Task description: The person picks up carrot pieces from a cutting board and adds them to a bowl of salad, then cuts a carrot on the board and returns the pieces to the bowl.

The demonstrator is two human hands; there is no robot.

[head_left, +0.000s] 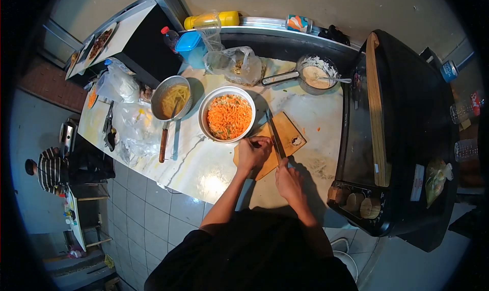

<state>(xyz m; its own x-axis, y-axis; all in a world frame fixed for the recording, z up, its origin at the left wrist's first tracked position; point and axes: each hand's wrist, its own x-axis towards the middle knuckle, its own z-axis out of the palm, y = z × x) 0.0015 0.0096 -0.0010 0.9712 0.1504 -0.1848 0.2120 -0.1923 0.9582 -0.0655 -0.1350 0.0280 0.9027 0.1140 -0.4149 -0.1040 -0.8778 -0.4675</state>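
Observation:
My right hand (289, 180) grips the handle of a long knife (275, 135) whose blade lies across a wooden cutting board (293, 129). My left hand (252, 152) rests with curled fingers on the board's left part, pressing on something small that I cannot make out. A small pale piece (297, 141) lies on the board to the right of the blade. Just beyond my left hand stands a white bowl (207, 109) full of shredded orange and green food.
A metal pan with pale strips (171, 98), a plastic bag (237, 64), a saucepan with white mix and a spoon (317, 74) sit on the marble counter (204, 163). A black oven (397, 133) stands at right. A person in a striped shirt (50, 170) is far left.

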